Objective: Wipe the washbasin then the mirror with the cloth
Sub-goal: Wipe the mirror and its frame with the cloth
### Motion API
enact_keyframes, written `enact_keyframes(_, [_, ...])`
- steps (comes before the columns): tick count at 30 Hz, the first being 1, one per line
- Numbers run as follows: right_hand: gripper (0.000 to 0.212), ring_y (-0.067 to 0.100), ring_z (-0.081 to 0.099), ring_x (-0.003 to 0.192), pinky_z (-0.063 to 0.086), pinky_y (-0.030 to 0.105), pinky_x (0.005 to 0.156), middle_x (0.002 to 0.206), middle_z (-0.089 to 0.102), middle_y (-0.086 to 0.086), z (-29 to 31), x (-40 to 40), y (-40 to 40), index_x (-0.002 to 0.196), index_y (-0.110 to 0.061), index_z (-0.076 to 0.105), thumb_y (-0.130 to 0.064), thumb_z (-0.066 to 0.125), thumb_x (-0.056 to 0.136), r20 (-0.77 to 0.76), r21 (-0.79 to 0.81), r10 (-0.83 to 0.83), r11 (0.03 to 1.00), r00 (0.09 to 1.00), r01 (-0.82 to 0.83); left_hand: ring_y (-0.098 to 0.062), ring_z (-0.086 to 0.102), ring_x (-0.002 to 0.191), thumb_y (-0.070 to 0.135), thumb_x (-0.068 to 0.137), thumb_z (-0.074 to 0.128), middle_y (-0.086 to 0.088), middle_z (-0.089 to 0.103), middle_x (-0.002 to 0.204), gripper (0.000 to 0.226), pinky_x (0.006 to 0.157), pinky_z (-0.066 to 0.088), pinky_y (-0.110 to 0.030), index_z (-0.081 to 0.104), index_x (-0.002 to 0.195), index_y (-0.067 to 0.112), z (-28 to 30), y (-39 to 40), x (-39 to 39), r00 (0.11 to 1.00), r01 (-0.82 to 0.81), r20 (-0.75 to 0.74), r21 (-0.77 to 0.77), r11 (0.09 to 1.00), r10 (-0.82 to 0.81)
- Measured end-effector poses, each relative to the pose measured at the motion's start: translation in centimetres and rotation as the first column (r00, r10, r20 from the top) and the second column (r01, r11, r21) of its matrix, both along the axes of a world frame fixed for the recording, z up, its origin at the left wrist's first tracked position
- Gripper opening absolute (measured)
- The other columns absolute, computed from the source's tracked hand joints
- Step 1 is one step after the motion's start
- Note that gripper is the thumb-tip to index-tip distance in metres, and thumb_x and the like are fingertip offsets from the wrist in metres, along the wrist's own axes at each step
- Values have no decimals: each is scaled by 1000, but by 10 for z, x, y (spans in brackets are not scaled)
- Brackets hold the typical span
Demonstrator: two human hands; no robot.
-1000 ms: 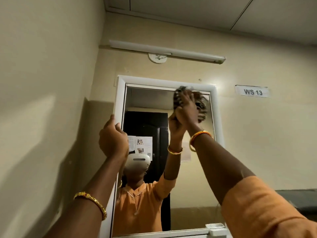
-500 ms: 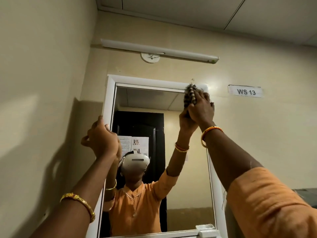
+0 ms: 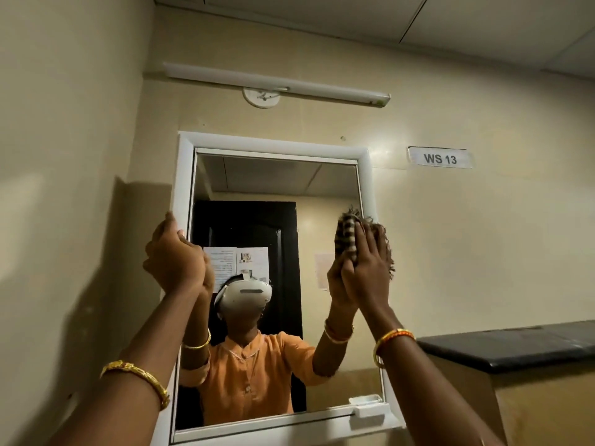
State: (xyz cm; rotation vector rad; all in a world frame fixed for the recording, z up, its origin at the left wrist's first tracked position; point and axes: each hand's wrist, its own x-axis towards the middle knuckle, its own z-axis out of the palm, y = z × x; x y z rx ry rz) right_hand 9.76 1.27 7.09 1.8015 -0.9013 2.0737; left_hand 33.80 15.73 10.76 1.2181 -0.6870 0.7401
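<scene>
1. One mirror (image 3: 277, 188) in a white frame hangs on the wall; two hands are raised to it.
2. The right hand (image 3: 367, 272), at 3 o'clock of the glass, presses one striped cloth (image 3: 346, 235) flat on the mirror by its right edge; the fingers lie extended together over the cloth.
3. The left hand (image 3: 174, 255), at 9 o'clock, is curled at the left frame edge; I cannot tell whether it grips it.
4. Each wrist carries one gold bangle (image 3: 135, 378).
5. One tube lamp (image 3: 277, 83) at 12 o'clock above; one label "WS 13" (image 3: 439, 158) at 2 o'clock; one dark surface (image 3: 515, 346) at 4 o'clock.
</scene>
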Motion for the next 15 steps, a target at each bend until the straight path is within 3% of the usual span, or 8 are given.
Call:
enact_keyframes(3, [67, 17, 3, 147, -3, 36, 120, 157, 23, 1, -2, 5, 0, 146, -23, 28, -32, 40, 82, 70, 22, 57, 998, 996, -58, -29, 55, 119, 4, 93, 47, -11, 58, 132, 42, 99, 46, -40, 50, 135, 13, -2, 5, 2, 995, 96, -1, -43, 994, -96])
enact_keyframes(11, [66, 24, -2, 147, -13, 40, 115, 158, 17, 3, 89, 47, 21, 145, -28, 29, -49, 36, 83, 211, 63, 149, 984, 966, -166, -27, 58, 117, 6, 96, 47, -11, 56, 135, 41, 84, 39, -21, 49, 136, 14, -1, 16, 14, 988, 152, 10, 44, 987, -153])
enact_keyframes(13, [65, 25, -4, 147, -13, 41, 115, 159, 13, 5, 94, 67, 34, 145, -30, 29, -51, 34, 84, 162, 58, 151, 985, 975, -163, -26, 59, 115, 3, 95, 46, -12, 55, 135, 44, 83, 39, -19, 45, 138, 13, -1, 17, 15, 984, 178, -4, 75, 981, -178])
enact_keyframes(15, [62, 26, -5, 147, -12, 42, 116, 159, 12, 4, 94, 89, 50, 144, -31, 29, -47, 34, 85, -1, -6, 162, 987, 987, -162, -25, 57, 119, 2, 95, 47, -13, 53, 137, 46, 84, 37, -18, 43, 139, 11, -1, 19, 15, 984, 173, 10, 103, 979, -175])
